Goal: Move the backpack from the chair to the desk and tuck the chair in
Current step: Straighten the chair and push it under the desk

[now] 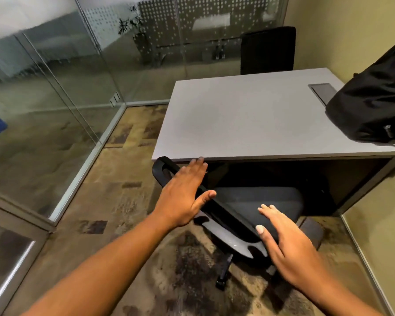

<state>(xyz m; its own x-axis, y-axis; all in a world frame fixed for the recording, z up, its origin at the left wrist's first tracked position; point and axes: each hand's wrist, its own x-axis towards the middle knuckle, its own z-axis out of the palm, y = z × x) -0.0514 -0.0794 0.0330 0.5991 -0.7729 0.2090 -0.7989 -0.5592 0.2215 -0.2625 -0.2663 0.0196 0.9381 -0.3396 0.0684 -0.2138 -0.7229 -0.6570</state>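
Note:
A black backpack stands on the right end of the grey desk, against the wall. The black office chair sits with its seat partly under the desk's front edge and its backrest top toward me. My left hand lies flat and open against the top of the backrest, fingertips near the desk edge. My right hand is open too, spread over the backrest's right part, above the seat. Neither hand grips anything.
A second black chair stands behind the desk. Glass partition walls run along the left and back. A yellow wall closes the right side. Patterned carpet covers the floor. A cable hatch is set in the desk.

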